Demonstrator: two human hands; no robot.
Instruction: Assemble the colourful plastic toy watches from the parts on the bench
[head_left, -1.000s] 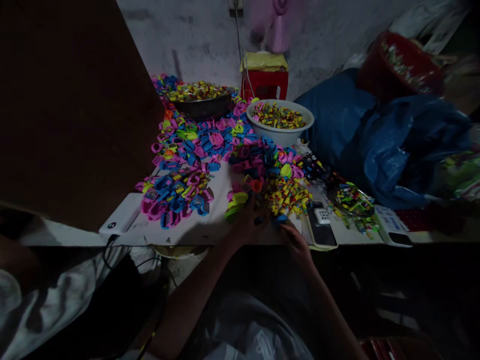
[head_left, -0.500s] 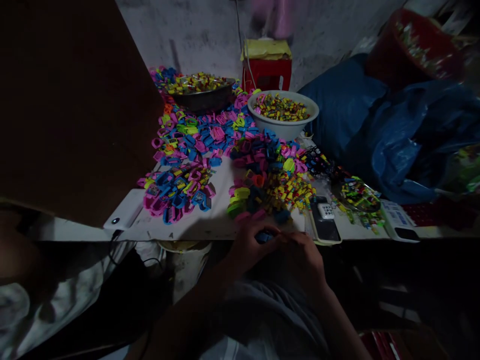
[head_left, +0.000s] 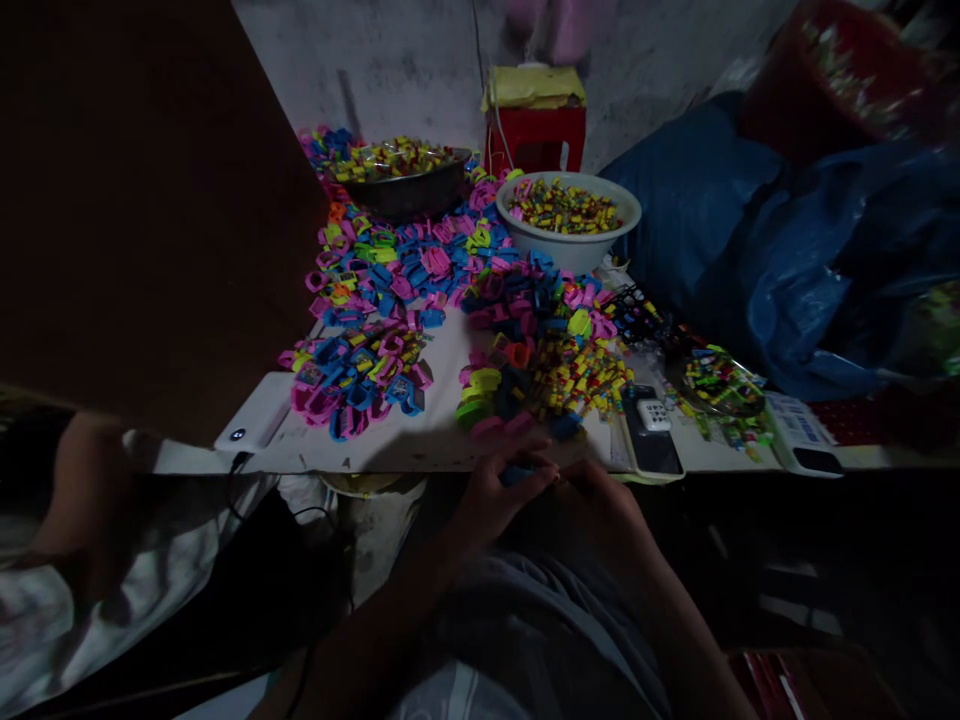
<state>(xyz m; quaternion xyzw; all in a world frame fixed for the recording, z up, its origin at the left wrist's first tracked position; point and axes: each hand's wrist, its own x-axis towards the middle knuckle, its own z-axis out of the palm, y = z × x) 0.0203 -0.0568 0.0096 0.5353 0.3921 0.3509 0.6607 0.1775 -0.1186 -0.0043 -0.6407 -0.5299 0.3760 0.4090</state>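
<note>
At the table's front edge, my left hand (head_left: 499, 495) is closed round a small blue plastic toy watch (head_left: 516, 474), mostly covered by the fingers. Close against it, my right hand (head_left: 604, 500) has its fingers drawn together at the left thumb tip; whatever they pinch is too dark to make out. Just beyond the hands lies a heap of small yellow-and-red pieces (head_left: 585, 378). Beside it are loose green and pink toy watches (head_left: 480, 385). Further left sits a pile of blue and pink toy watches (head_left: 360, 385), some with yellow pieces in them.
A pale basin (head_left: 566, 245) and a dark bowl (head_left: 409, 195) hold many small pieces at the back. A phone (head_left: 649, 450) lies right of my hands, a white power bank (head_left: 257, 410) left. A large brown board (head_left: 150, 220) blocks the left; another person's arm (head_left: 82, 490) shows below.
My hands have shifted slightly against each other, with the right fingers now lower and more bunched. The other person's arm at the left has come further into view. The camera view has tilted slightly.
</note>
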